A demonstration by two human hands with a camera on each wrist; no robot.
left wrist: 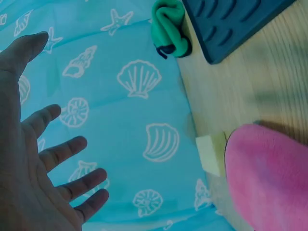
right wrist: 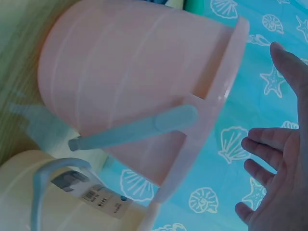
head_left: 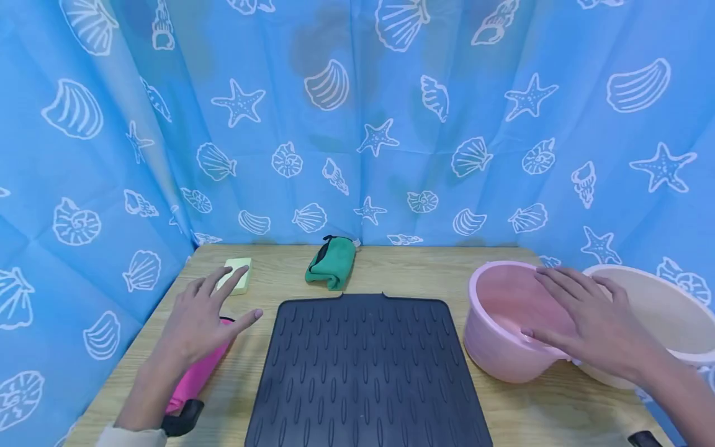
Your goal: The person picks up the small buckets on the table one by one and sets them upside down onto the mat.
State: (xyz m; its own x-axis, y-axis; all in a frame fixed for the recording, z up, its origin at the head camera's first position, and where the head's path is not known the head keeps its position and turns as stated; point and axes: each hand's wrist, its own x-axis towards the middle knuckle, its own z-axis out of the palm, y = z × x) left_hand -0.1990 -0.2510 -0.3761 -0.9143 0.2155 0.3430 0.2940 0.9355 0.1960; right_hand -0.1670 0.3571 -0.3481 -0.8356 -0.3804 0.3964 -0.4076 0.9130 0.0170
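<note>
My left hand hovers over the table's left side with fingers spread, holding nothing. Beneath it lies a bright pink item with a soft, fuzzy surface in the left wrist view and a black end. Just past the fingertips sits a pale yellow-green block. My right hand, fingers stretched out, is above the rim of a pink bucket and holds nothing. To that bucket's right stands a cream bucket; a grey handle and a label show on it in the right wrist view.
A dark ridged mat covers the middle of the wooden table. Behind it lies a folded green cloth with black trim. A blue seashell curtain closes off the back and sides. A black-tipped thing pokes in at lower right.
</note>
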